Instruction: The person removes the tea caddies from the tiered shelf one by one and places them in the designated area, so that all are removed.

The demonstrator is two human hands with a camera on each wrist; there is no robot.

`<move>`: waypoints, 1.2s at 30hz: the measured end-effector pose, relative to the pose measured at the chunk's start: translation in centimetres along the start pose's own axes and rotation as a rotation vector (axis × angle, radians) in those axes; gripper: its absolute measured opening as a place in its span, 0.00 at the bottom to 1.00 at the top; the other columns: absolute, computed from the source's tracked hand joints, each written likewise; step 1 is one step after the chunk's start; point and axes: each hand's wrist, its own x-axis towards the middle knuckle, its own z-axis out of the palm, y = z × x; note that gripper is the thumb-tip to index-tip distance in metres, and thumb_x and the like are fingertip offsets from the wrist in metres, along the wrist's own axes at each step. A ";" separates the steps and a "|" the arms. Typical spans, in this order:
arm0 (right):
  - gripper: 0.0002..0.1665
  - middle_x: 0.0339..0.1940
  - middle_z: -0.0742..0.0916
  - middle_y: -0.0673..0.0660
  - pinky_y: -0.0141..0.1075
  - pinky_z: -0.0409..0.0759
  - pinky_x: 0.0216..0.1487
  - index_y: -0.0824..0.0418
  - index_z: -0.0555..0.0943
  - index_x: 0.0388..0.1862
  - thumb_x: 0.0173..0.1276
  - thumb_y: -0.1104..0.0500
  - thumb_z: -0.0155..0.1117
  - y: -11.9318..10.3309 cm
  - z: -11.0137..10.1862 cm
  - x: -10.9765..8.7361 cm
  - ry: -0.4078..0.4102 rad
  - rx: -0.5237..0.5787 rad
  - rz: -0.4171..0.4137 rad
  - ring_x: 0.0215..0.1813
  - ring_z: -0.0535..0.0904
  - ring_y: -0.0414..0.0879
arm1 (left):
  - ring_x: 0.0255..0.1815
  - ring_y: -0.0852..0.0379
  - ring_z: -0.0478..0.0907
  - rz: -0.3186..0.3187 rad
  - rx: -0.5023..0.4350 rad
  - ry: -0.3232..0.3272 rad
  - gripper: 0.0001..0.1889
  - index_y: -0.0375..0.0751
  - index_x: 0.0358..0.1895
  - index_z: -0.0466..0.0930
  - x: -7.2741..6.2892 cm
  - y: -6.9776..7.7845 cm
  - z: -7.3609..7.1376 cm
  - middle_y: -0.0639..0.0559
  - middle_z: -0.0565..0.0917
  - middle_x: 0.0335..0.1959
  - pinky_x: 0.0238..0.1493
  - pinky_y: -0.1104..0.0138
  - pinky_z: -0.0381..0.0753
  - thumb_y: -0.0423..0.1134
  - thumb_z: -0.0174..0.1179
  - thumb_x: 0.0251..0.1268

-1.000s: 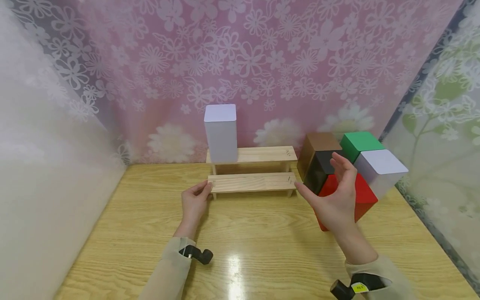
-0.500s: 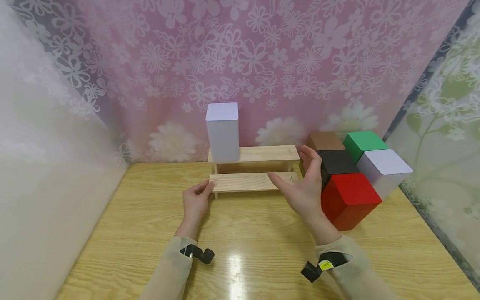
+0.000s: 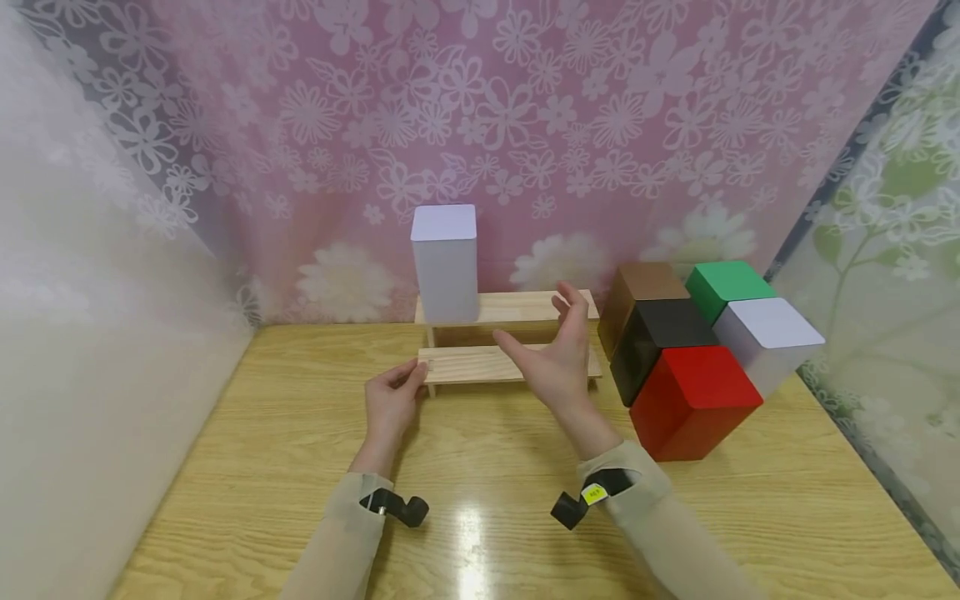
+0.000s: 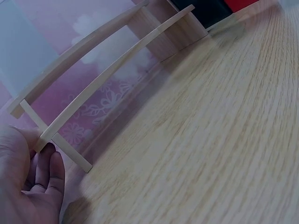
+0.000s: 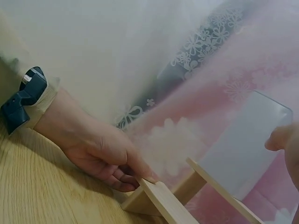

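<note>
A two-step wooden shelf (image 3: 468, 365) stands against the curtain, with a tall white box (image 3: 447, 279) upright on the left of its upper step. My left hand (image 3: 390, 407) pinches the left end of the lower step. In the left wrist view, the thumb (image 4: 28, 135) lies over the board and the fingers curl beneath it. Above the shelf's right half, my right hand (image 3: 558, 362) is raised, thumb and fingers spread wide, holding nothing. In the right wrist view its fingertip (image 5: 278, 137) appears in front of the white box; whether they touch, I cannot tell.
To the shelf's right stand several boxes close together: brown (image 3: 651, 282), black (image 3: 671, 323), green (image 3: 727, 282), a second white one (image 3: 772, 323) and red (image 3: 708, 379). A pink floral curtain (image 3: 510, 150) hangs behind the wood-grain table (image 3: 480, 483).
My right hand has moved left, from in front of the red and black boxes to above the shelf, its fingers still spread. The left hand has kept its hold on the shelf.
</note>
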 end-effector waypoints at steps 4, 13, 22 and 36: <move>0.60 0.76 0.69 0.56 0.58 0.71 0.73 0.61 0.60 0.78 0.55 0.55 0.89 0.3 1.5 0.5 0.014 0.002 -0.019 0.75 0.66 0.55 | 0.40 0.58 0.87 0.005 -0.004 0.001 0.15 0.28 0.54 0.88 -0.1 0.3 0.0 0.35 0.88 0.50 0.43 0.67 0.90 0.34 0.73 0.70; 0.61 0.76 0.70 0.52 0.57 0.71 0.73 0.56 0.61 0.78 0.52 0.55 0.90 0.3 4.4 1.8 0.042 0.053 0.025 0.75 0.66 0.49 | 0.41 0.58 0.87 0.012 0.010 0.001 0.14 0.28 0.53 0.89 0.0 0.6 0.0 0.34 0.89 0.49 0.42 0.67 0.90 0.32 0.73 0.70; 0.64 0.77 0.69 0.53 0.56 0.72 0.73 0.55 0.58 0.80 0.52 0.52 0.89 -0.1 7.6 1.9 0.056 0.047 0.070 0.76 0.65 0.52 | 0.40 0.59 0.86 0.012 0.033 0.002 0.14 0.29 0.53 0.89 0.0 0.2 -0.1 0.34 0.88 0.50 0.42 0.67 0.90 0.35 0.73 0.70; 0.67 0.70 0.73 0.59 0.51 0.75 0.66 0.55 0.57 0.77 0.47 0.43 0.90 -2.5 12.9 3.1 0.177 -0.105 0.159 0.69 0.72 0.56 | 0.38 0.60 0.87 0.036 0.023 0.006 0.12 0.28 0.51 0.90 -0.2 0.3 0.0 0.36 0.90 0.46 0.39 0.69 0.90 0.31 0.73 0.69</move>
